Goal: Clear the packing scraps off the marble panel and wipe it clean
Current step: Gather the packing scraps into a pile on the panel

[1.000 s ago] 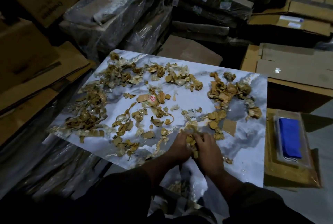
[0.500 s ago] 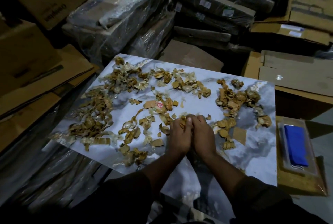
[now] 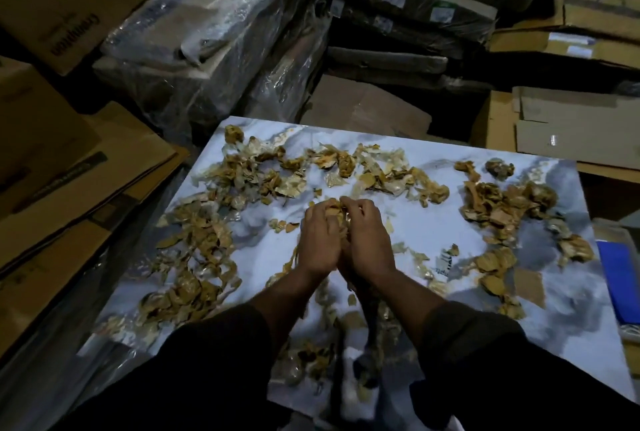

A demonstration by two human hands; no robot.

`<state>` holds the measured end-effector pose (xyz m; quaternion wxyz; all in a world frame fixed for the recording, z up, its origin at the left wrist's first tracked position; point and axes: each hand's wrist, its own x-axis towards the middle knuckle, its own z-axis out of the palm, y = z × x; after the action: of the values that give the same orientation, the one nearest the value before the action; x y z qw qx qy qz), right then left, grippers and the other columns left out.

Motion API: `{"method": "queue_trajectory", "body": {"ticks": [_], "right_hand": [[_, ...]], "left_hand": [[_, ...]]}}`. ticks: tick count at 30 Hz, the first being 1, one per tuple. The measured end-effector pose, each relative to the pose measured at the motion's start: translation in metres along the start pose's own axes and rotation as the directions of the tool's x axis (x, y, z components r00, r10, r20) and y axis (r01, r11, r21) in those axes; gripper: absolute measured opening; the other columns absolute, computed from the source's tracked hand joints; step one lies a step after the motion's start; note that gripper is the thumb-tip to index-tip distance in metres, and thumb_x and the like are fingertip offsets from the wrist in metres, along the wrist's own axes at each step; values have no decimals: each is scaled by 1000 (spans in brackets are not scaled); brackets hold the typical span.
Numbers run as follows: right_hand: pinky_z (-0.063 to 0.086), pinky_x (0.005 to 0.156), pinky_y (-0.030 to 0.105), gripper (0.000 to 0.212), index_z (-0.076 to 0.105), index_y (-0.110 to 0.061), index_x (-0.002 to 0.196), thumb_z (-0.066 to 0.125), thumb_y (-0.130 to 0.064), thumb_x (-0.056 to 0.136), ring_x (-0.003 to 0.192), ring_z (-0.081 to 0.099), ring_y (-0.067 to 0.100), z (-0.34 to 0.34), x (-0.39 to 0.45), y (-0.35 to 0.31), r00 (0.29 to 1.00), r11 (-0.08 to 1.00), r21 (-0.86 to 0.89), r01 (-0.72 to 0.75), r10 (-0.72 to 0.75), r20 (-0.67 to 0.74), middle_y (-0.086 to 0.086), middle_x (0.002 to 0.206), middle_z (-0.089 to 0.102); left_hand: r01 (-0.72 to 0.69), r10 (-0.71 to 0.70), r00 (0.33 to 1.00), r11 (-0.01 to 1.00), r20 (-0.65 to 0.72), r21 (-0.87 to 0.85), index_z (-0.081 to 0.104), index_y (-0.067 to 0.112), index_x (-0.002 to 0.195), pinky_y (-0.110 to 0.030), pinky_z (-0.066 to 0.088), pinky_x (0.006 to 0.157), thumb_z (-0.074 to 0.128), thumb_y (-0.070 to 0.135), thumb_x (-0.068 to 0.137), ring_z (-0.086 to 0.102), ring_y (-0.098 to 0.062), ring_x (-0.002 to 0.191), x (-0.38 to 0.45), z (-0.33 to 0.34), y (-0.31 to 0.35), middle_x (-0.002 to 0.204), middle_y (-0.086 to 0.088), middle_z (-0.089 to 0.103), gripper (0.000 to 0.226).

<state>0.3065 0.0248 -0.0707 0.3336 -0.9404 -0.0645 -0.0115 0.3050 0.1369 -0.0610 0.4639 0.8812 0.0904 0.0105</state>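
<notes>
Scraps (image 3: 341, 210) bunched between left hand (image 3: 320, 240) and right hand (image 3: 369, 240).

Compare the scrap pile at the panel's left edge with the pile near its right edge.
The left scrap pile runs as a long band down the marble panel toward the near edge; the right scrap pile sits as a tighter clump at the far side. The left looks like thin strips and flakes, the right like chunkier crumpled lumps. Both are tan packing scraps, untouched.
</notes>
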Motion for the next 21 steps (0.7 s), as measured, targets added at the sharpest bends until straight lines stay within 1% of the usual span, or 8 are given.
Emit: {"method": "queue_trajectory", "body": {"ticks": [3,6,9,11,13,15,18,21], "right_hand": [[41,101,45,68,37,-23,151,60,-39,89,125,44,26,21,-2,9,999,994,-109,-20,24,35,4,136,47],[27,109,47,71,35,-26,152,54,-47,87,133,38,23,30,-9,14,998,976,-218,1,13,64,1,144,44],[19,115,55,81,32,-27,154,57,-51,80,141,35,23,28,-5,15,994,971,-239,28,-1,110,1,151,41],[9,118,61,91,25,-30,156,60,-53,75,147,28,24,20,-5,14,989,972,-233,27,9,149,1,157,33],[-2,121,62,97,18,-34,158,62,-56,75,152,18,23,10,-14,15,988,979,-203,23,8,152,0,163,24],[-7,122,60,101,13,-36,160,63,-60,75,155,11,20,3,-29,17,989,983,-182,27,0,150,-2,167,16],[-3,123,58,99,14,-36,160,62,-64,78,155,12,17,2,-50,21,993,988,-157,13,6,121,-4,168,15],[14,122,52,86,31,-31,154,69,-52,79,150,25,21,3,-55,22,1000,986,-164,-23,24,7,0,162,29]], "left_hand": [[-93,82,995,974,62,206,55,14,138,-37,36,107,44,20,106,47,-27,127,10,-4,-24,137,-8,57,35],[-105,57,989,924,139,368,55,19,142,-40,36,106,50,24,103,45,-32,130,11,-9,-40,140,-6,59,40],[-130,68,979,934,190,334,53,20,144,-38,38,105,54,27,102,46,-31,131,12,-17,-46,143,-6,58,43],[-150,94,974,949,205,276,51,18,144,-36,41,102,57,29,101,48,-27,131,11,-22,-47,144,-6,54,45],[-148,105,977,959,184,240,47,18,144,-37,46,98,58,34,101,50,-25,131,7,-26,-49,144,-5,50,48],[-139,111,986,962,125,236,43,21,147,-41,51,97,55,43,101,54,-23,130,0,-31,-54,148,-2,47,52],[-146,142,989,964,38,223,40,25,149,-41,54,93,52,48,102,58,-20,125,-15,-37,-60,148,2,48,53],[-137,139,990,976,2,170,40,28,149,-42,55,92,49,47,103,61,-18,121,-28,-40,-63,145,5,51,51]]}}
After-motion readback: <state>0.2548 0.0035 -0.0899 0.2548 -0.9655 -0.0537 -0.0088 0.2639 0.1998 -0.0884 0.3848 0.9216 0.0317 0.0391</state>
